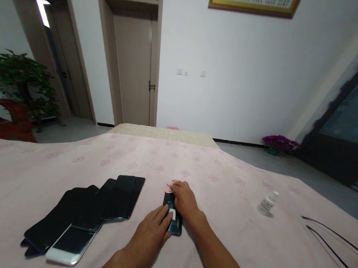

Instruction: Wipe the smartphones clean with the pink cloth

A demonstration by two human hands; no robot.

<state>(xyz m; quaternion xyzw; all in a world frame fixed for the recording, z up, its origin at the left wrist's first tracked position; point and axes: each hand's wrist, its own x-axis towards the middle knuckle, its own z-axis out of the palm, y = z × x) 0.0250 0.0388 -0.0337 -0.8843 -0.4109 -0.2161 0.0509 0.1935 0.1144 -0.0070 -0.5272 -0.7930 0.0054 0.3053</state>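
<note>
A dark blue phone (177, 226) with a pale label on its upper face lies on the pink bedsheet (229, 248). My left hand (150, 232) holds its near left side, with the thumb at the bottom edge. At the far end, my right hand (186, 200) pinches a small pink cloth (168, 187) and presses it against the phone; part of that end is hidden under the fingers. Left of my hands lie several dark phones (63, 214), overlapping in a fanned pile. One phone with a white border (61, 256) sits at the pile's near edge.
A small white bottle (267, 204) stands upright to the right. Beyond it, two thin dark curved rods (335, 242) reach in from the right edge. The flowered sheet ends before a white wall (237, 97), a closed door (133, 67) and purple flowers (280, 143).
</note>
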